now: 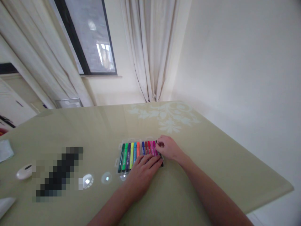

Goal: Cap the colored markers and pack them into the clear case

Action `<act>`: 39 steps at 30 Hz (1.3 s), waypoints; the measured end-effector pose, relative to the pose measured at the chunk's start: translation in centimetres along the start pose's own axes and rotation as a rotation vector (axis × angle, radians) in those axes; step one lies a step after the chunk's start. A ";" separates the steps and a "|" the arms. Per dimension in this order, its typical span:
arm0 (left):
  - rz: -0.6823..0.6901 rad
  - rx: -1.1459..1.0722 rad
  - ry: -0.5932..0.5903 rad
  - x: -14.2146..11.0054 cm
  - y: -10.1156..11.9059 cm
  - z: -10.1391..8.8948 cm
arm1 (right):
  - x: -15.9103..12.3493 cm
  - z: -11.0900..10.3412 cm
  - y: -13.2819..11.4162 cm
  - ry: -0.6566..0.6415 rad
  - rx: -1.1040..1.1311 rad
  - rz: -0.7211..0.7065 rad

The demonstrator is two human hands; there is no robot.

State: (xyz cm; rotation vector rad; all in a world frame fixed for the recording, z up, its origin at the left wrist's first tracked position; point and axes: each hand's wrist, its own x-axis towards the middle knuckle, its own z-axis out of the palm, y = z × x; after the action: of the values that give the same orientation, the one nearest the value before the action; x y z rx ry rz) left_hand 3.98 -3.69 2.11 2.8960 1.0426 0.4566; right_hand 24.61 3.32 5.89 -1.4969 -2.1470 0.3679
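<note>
An opened clear plastic case (119, 146) lies on the table with felt-tip markers side by side in two halves. Its left half shows dark green, light green, purple, yellow (131, 153), blue and orange ones. Blue, brown, red, pink and magenta markers (151, 147) fill the right half. My left hand (143, 171) rests palm down across the lower ends of the markers, fingers stretched out. At the case's right edge my right hand (167, 147) is closed, thumb and forefinger pinching the upper end of a black marker (161, 161), partly hidden by both hands.
The pale green glossy table (94, 128) reflects lights. A white computer mouse (24, 172), a pixelated dark object (58, 172) and a folded pale cloth or tissue (6, 150) lie to the left. A wall (246, 94) borders the right side; curtains (152, 47) hang behind.
</note>
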 end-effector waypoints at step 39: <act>-0.426 -0.833 0.471 1.0 -3.5 -0.7 | -1.2 4.0 -2.6 0.158 0.902 -0.046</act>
State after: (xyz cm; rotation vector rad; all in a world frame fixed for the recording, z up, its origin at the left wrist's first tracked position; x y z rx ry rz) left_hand 2.34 -0.38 2.61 1.8215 1.1058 1.2155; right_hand 20.70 1.52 3.56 -0.9040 -1.5341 0.9965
